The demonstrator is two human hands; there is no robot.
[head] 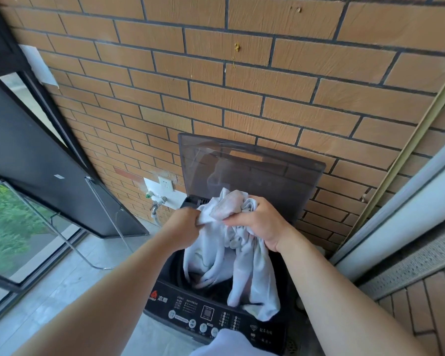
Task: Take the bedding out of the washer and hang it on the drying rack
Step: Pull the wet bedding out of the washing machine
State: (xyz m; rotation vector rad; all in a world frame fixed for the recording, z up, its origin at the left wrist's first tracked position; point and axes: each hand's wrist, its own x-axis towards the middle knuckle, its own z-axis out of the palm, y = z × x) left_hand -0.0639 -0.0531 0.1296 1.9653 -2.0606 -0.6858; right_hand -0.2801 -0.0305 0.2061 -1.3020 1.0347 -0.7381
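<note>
head view: we're standing over the top-loading washer (pixel 211 319), lid (pixel 249 170) tipped up & back toward the brick wall (pixel 216 86). the bedding (pixel 244 265) is a pale, twisted bundle. its upper part is bunched between our hands above the drum opening, and the rest trails down into the tub w/ one tail draped over the front rim, just reaching the control panel (pixel 190 317). our left hand (pixel 184 224) has its fingers curled round a fold at the bundle's left edge. our right hand (pixel 260 224) is clamped on the wad from the right. both hands are gripping cloth, neither is free.

step in hand, as we judge it: lifting the load clear of the drum. wet fabric is likely heavy & clingy, so we'd raise it straight up, not drag it fwd over the panel (buttons there, and the tail could catch). best to gather the hanging tails w/ one hand before stepping away, otherwise they may drop to the floor (pixel 62 291). how much sits deeper in the tub we can't tell, since it's dark under the cloth.

a thin metal frame (pixel 70 244) stands to the left by the window (pixel 10 227), not far from the tap (pixel 156 205). it's prob the drying rack, but too little of it shows to be sure. if so, we'd turn left w/ the bundle held high.
</note>
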